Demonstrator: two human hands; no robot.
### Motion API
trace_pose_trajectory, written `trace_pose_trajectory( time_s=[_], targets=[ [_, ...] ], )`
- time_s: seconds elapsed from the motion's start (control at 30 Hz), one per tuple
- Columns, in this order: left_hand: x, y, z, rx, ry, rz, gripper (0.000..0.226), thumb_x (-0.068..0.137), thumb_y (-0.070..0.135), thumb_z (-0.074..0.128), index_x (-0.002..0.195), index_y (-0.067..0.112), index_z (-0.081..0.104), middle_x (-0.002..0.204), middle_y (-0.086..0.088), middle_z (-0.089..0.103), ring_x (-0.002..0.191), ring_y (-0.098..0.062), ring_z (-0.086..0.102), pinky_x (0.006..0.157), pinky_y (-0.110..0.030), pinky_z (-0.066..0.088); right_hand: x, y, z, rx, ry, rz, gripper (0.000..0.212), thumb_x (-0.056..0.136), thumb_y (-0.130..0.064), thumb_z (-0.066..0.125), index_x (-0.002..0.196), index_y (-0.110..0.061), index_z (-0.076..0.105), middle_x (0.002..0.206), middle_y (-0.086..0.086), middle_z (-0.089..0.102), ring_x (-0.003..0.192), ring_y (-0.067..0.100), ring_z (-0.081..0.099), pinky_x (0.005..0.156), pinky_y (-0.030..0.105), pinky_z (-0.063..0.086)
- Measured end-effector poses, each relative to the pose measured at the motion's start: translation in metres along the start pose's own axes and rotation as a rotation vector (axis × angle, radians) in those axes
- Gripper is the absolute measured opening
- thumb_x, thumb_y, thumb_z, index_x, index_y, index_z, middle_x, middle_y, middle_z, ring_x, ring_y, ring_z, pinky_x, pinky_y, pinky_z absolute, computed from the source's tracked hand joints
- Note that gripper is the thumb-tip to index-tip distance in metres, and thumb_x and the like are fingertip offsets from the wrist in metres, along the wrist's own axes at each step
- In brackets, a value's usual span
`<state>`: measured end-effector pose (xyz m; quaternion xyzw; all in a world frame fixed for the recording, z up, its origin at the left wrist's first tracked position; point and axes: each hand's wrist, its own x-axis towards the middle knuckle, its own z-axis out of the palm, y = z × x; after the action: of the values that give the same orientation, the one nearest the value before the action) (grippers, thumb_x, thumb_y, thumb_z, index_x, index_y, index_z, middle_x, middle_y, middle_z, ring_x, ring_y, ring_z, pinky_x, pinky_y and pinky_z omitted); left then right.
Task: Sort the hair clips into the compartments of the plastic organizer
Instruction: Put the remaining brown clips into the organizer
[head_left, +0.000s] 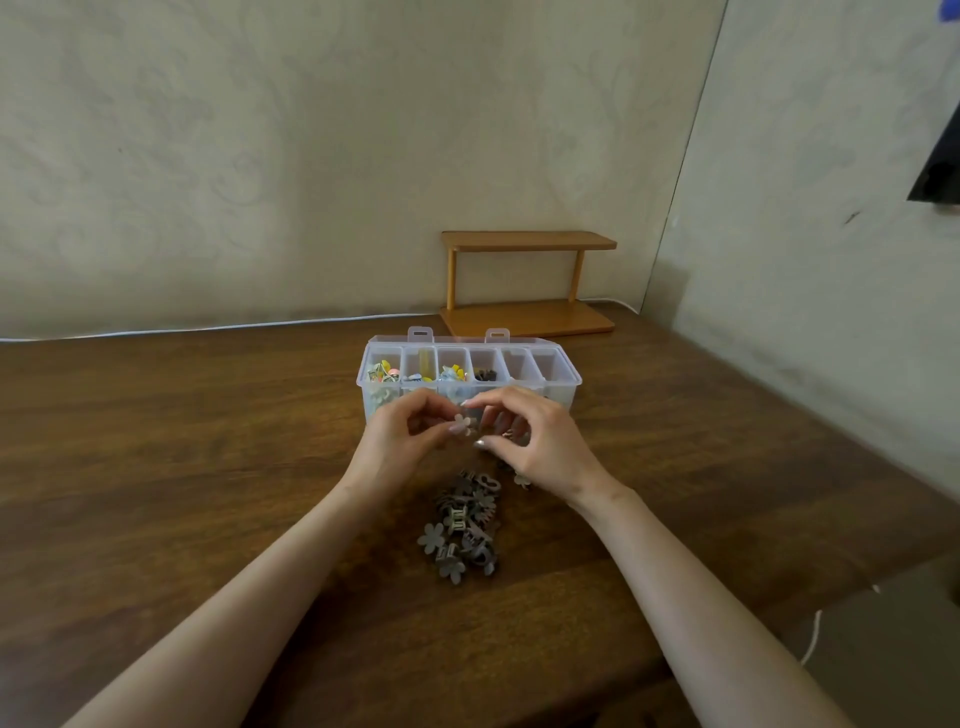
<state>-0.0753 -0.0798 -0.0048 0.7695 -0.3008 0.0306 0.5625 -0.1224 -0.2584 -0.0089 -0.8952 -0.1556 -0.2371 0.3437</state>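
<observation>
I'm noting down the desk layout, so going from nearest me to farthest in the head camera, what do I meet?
Nearest first: pile of brown hair clips → flower clip pinched in the left hand → clear plastic organizer → wooden shelf → wall.

My view is a home room, I judge, pale swirl-patterned wallpaper (260, 156) on both corner walls, dark brown wood-grain table (156, 441), small two-tier honey-coloured wooden shelf (527, 241) at its back, thin white cable (208, 327).
</observation>
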Motion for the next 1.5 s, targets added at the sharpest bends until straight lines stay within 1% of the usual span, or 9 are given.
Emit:
trace_pose_trajectory(
  time_s=[0.33, 0.47, 0.63, 0.73, 0.9, 1.07, 1.2, 1.3, 1.5],
  targets=[
    [0.000, 0.002, 0.004, -0.076, 0.026, -0.014, 0.015, 0.083, 0.005, 0.062, 0.097, 0.007, 0.068, 0.095, -0.002, 0.069, 0.086, -0.002, 0.065, 0.072, -0.011, 0.050, -0.001, -0.001, 0.003, -0.076, 0.105, -0.033, 0.023, 0.080, -0.022, 0.073, 0.101, -0.022, 0.064, 0.098, -0.008, 0.063, 0.087, 0.001, 0.057, 0.073, 0.010, 0.044],
    [0.000, 0.001, 0.002, -0.052, 0.028, -0.014, 0.018, 0.086, 0.007, 0.059, 0.100, 0.014, 0.066, 0.100, 0.002, 0.068, 0.094, -0.006, 0.063, 0.083, -0.022, 0.052, 0.001, 0.002, 0.002, -0.078, 0.153, -0.031, 0.017, 0.082, -0.024, 0.070, 0.098, -0.020, 0.064, 0.094, -0.008, 0.061, 0.084, 0.003, 0.058, 0.070, 0.014, 0.048],
    [-0.001, -0.005, 0.001, 0.033, -0.068, -0.063, 0.018, 0.089, 0.011, 0.056, 0.104, 0.018, 0.062, 0.104, 0.008, 0.064, 0.097, -0.004, 0.058, 0.084, -0.021, 0.048, 0.003, 0.016, -0.019, -0.061, 0.567, 0.154, 0.022, 0.085, -0.027, 0.062, 0.104, -0.015, 0.065, 0.098, -0.004, 0.061, 0.088, 0.013, 0.059, 0.076, 0.027, 0.052],
    [-0.002, -0.010, 0.000, 0.143, -0.178, -0.081, 0.018, 0.089, 0.015, 0.057, 0.105, 0.019, 0.061, 0.107, 0.010, 0.060, 0.099, -0.001, 0.056, 0.083, -0.016, 0.046, 0.006, 0.032, -0.036, -0.174, 0.675, 0.354, 0.023, 0.087, -0.029, 0.061, 0.106, -0.017, 0.066, 0.103, -0.001, 0.062, 0.098, 0.017, 0.055, 0.072, 0.014, 0.041],
    [-0.001, -0.011, 0.001, 0.248, -0.217, -0.056, 0.019, 0.089, 0.016, 0.058, 0.107, 0.019, 0.062, 0.105, 0.013, 0.057, 0.101, 0.000, 0.053, 0.078, -0.006, 0.041, 0.022, 0.042, -0.044, -0.326, 0.559, 0.494, 0.021, 0.087, -0.032, 0.063, 0.106, -0.022, 0.068, 0.109, 0.001, 0.060, 0.105, 0.018, 0.050, 0.062, 0.015, 0.031],
    [0.000, -0.012, 0.001, 0.262, -0.223, -0.049, 0.020, 0.089, 0.016, 0.057, 0.108, 0.018, 0.062, 0.108, 0.011, 0.058, 0.105, -0.002, 0.051, 0.076, -0.004, 0.038, 0.033, 0.041, -0.044, -0.377, 0.382, 0.546, 0.030, 0.086, -0.033, 0.064, 0.115, -0.024, 0.065, 0.118, 0.003, 0.057, 0.113, 0.023, 0.048, 0.082, 0.029, 0.043],
    [0.000, -0.013, 0.001, 0.258, -0.238, -0.060, 0.019, 0.088, 0.017, 0.058, 0.106, 0.019, 0.063, 0.109, 0.007, 0.061, 0.104, -0.005, 0.055, 0.083, -0.013, 0.044, 0.017, 0.029, -0.041, -0.348, 0.474, 0.416, 0.016, 0.087, -0.024, 0.064, 0.103, -0.021, 0.068, 0.104, -0.001, 0.061, 0.099, 0.017, 0.053, 0.067, 0.013, 0.034],
    [0.001, -0.014, 0.001, 0.272, -0.246, -0.057, 0.017, 0.088, 0.017, 0.058, 0.104, 0.020, 0.063, 0.109, 0.005, 0.061, 0.103, -0.007, 0.056, 0.091, -0.024, 0.047, -0.001, 0.015, -0.042, -0.263, 0.365, 0.370, 0.006, 0.087, -0.022, 0.064, 0.092, -0.020, 0.066, 0.089, -0.005, 0.063, 0.080, 0.008, 0.057, 0.061, 0.012, 0.038],
    [0.000, -0.015, 0.000, 0.275, -0.260, -0.050, 0.016, 0.088, 0.017, 0.058, 0.103, 0.022, 0.062, 0.110, 0.004, 0.060, 0.103, -0.008, 0.056, 0.091, -0.026, 0.048, -0.020, -0.006, -0.029, -0.195, -0.127, 0.462, 0.042, 0.072, -0.068, 0.060, 0.086, -0.028, 0.061, 0.081, -0.013, 0.062, 0.075, 0.002, 0.058, 0.061, 0.020, 0.042]
  ],
)
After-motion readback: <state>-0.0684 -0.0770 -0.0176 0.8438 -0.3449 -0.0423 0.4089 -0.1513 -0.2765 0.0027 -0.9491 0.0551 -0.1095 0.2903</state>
